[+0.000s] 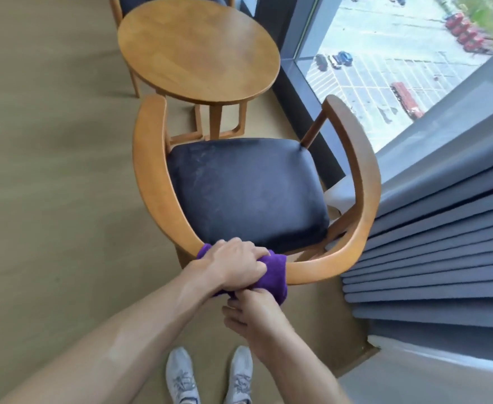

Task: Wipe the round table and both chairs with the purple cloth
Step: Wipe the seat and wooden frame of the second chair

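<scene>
From your head camera: bare floor [50, 170] lies open left of the near chair [248, 188]; window [385, 68] and grey blinds [443, 243] crowd its right. Your left hand [233, 265] grips the purple cloth [276, 274] (bunched, plush) over the backrail; your right hand [255, 313] pinches its hanging edge. The round table [198, 48] stands beyond.

No readable text, labels, brands or numbers anywhere in view

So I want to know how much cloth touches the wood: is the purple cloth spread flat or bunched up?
Bunched: the purple cloth is wrapped over the chair's backrest rail, gripped by the left hand and right hand.
</scene>
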Demonstrator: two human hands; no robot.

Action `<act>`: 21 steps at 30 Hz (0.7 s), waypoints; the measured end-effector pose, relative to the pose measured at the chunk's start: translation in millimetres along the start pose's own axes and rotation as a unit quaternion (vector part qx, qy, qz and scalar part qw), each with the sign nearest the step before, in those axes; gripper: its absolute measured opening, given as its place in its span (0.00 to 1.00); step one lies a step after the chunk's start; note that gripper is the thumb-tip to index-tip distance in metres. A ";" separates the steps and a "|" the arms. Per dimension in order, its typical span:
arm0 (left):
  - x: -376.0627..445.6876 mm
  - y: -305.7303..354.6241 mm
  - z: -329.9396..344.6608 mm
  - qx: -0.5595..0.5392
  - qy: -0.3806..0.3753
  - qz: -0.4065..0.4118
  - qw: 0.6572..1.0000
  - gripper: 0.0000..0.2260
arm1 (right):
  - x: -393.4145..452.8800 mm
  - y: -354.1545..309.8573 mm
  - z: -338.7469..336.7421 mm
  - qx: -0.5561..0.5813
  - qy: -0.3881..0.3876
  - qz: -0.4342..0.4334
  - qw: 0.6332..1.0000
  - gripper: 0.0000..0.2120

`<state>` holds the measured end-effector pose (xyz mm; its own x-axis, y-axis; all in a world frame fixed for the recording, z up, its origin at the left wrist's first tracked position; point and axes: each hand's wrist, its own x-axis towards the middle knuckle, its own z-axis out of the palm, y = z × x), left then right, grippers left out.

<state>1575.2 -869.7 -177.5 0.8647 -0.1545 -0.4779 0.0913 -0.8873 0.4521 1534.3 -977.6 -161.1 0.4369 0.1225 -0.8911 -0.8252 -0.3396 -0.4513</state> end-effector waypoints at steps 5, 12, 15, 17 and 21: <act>-12.7 -27.4 36.8 -0.030 0.162 -0.010 0.986 0.27 | -14.2 -50.2 -21.0 -0.328 -0.022 -0.142 0.934 0.12; -25.8 18.9 100.1 -0.248 0.518 -0.225 0.787 0.27 | 35.9 -81.6 -13.6 -0.584 0.027 -0.360 0.727 0.13; -16.8 45.1 105.7 -0.517 0.509 -0.346 0.595 0.35 | 48.2 -82.1 -7.0 -0.711 -0.037 -0.308 0.631 0.14; -1.8 60.1 99.6 -0.644 0.491 -0.337 0.481 0.26 | 52.3 -82.4 -3.0 -0.745 -0.048 -0.304 0.592 0.14; 19.1 62.2 82.2 -0.715 0.482 -0.344 0.373 0.13 | 62.3 -89.6 10.6 -0.763 -0.100 -0.277 0.576 0.12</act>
<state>1556.9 -963.6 -220.4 0.1080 0.7350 -0.6695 0.0300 0.6707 0.7411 1631.6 -929.7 -176.6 0.3066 0.6586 -0.6871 0.7620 -0.6025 -0.2375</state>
